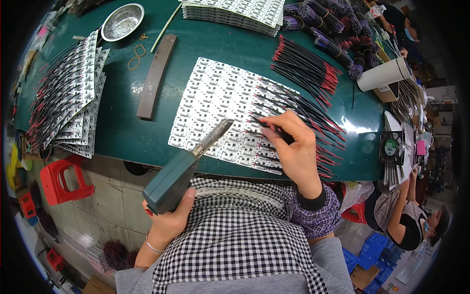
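My left hand (169, 226) is wrapped round the handle of a dark green soldering gun (172, 180). The gun's metal tip reaches over a white sheet of small circuit boards (208, 93) lying on the green table. Over the right half of this sheet, my right hand (299, 147) has its thumb and fingers pinched on a black wire (258, 120), its end close to the boards and a little right of the tip. More of the black wire between the fingers is hidden. Rows of black wires with red ends (313, 117) stretch from the sheet's right side across the table.
Wired board sheets (85, 112) are stacked at left. A metal bowl (122, 22), rubber bands (133, 63) and a brown bar (156, 78) lie nearer the middle. Beyond are stacked boards (235, 19), loose wires (308, 68) and wire bundles (333, 46). A co-worker (409, 215) sits at right.
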The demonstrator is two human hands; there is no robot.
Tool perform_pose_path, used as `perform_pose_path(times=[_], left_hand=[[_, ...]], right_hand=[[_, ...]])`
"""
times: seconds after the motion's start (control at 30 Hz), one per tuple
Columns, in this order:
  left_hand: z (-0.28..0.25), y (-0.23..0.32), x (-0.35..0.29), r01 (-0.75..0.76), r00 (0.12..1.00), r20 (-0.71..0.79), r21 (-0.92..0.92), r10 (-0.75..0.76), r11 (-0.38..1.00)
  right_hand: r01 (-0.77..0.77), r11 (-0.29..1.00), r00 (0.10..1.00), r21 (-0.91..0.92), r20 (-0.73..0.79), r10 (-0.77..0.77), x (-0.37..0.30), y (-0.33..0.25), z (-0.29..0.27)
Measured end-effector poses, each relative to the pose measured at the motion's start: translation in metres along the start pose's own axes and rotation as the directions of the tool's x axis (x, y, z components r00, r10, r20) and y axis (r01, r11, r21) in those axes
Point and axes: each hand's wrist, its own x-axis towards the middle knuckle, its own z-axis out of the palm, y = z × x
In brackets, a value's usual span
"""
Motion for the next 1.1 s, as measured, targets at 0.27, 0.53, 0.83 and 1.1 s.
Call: perform_pose_path(times=[0.27, 0.53, 0.83, 1.1], left_hand=[[-0.001, -0.001, -0.001, 0.006, 1.000, 0.000, 0.003, -0.006, 1.000], [0.000, -0.002, -0.001, -0.069, 0.996, 0.055, 0.031, 0.067, 0.997], [0.004, -0.002, -0.002, -0.131, 0.990, 0.062, 0.018, 0.130, 0.991], [0.005, -0.003, -0.001, -0.153, 0.986, 0.065, 0.024, 0.151, 0.988]], right_hand=[[-0.168, 0.982, 0.982, -0.082, 0.074, 0.174, -0.007, 0.007, 0.018], [-0.160, 0.983, 0.980, -0.086, 0.104, 0.168, -0.008, 0.012, 0.018], [-0.189, 0.974, 0.979, -0.121, 0.057, 0.197, -0.010, 0.006, 0.015], [-0.190, 0.976, 0.975, -0.107, 0.100, 0.200, -0.010, 0.010, 0.018]])
